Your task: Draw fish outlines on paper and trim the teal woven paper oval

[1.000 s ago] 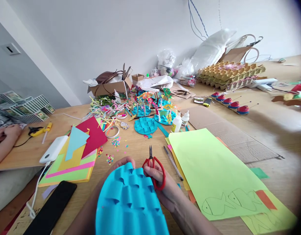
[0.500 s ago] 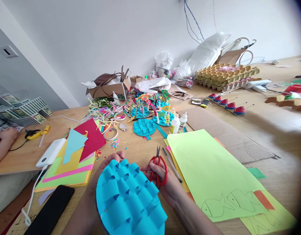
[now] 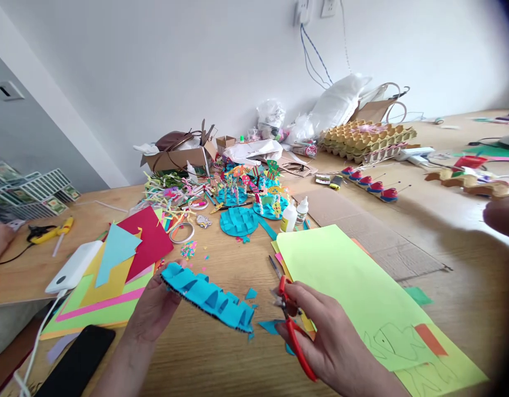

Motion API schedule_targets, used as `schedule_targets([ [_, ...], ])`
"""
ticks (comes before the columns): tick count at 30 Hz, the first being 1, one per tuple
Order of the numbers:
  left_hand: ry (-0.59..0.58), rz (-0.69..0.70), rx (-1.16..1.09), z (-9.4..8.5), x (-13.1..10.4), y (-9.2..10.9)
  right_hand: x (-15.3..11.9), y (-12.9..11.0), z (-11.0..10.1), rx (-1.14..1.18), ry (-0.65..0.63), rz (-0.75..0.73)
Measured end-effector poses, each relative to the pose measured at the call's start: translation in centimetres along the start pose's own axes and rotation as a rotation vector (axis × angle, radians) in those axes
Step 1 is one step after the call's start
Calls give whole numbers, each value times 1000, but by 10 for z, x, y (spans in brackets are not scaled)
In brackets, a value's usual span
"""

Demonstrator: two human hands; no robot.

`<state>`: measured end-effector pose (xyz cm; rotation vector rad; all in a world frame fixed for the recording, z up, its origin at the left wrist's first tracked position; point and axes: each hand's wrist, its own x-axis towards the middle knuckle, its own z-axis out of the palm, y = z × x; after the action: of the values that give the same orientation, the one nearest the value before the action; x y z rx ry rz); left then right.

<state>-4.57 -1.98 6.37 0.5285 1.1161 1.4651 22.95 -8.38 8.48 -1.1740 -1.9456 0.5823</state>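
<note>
Gripped at its left end by my left hand [image 3: 157,309], a blue paper-covered cardboard disc [image 3: 208,298] is tilted nearly edge-on, its curled strips facing up. My right hand [image 3: 320,325] has its fingers in the handles of red scissors [image 3: 293,331], whose blades point away toward the back. Small blue paper scraps [image 3: 251,294] lie on the wooden table [image 3: 213,358] between the disc and the scissors. Just right of the scissors is a light green sheet [image 3: 341,281] with fish outlines.
A black phone [image 3: 78,361], white power bank [image 3: 74,266] and coloured papers [image 3: 117,253] lie left. Behind are a blue disc [image 3: 239,220], glue bottles [image 3: 289,216] and paper strips. Another person's hand [image 3: 0,240] shows far left; a blurred hand [image 3: 502,215] shows far right.
The held disc has turned from facing me to nearly edge-on and moved up. My right hand and scissors have moved right, away from it. Blue scraps now show beneath, and a blurred hand appears far right.
</note>
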Motion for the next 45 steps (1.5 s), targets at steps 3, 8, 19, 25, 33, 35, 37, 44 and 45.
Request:
schedule_targets([
  [3, -60, -36, -17, -2, 2, -2, -2, -3, -2, -113, 1, -73],
  [8, -117, -15, -45, 4, -4, -2, 1, -2, -3, -203, -15, -48],
  [19, -63, -75, -75, 7, -12, -10, 11, -1, -5, -304, -16, 11],
  [25, -82, -103, -73, 2, -12, -15, 17, -2, -5, -347, -18, -11],
  [33, 11, -121, -100, 2, -12, -17, 22, 2, -3, -380, -8, -36],
  [35, 17, -121, -103, 2, -12, -17, 23, 2, -3, -376, -13, -42],
  [37, 15, -124, -102, 1, -12, -18, 24, 2, -3, -372, -17, -49],
  [44, 34, -143, -133, 1, -11, -20, 25, 1, -2, -384, -11, -66],
  [45, 27, -141, -133, 1, -11, -21, 25, 1, -2, -385, -8, -74],
])
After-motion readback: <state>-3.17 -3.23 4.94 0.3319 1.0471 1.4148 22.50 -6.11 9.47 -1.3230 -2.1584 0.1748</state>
